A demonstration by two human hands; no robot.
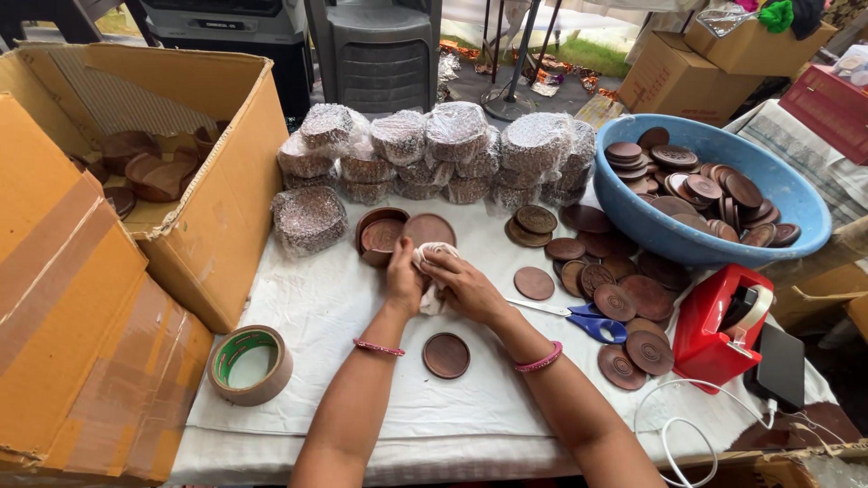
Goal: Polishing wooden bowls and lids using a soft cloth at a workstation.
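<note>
Right, my left hand and right hand are clamped together on a white cloth and brown wooden disc at bench centre, twelve o'clock of me; best rub evenly, grip firm.

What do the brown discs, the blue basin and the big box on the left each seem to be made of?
Brown discs: probably turned wood, matt brown with ring grooves.
Blue basin: likely plastic, smooth and evenly coloured.
Big box: corrugated cardboard, fluting showing inside.
</note>
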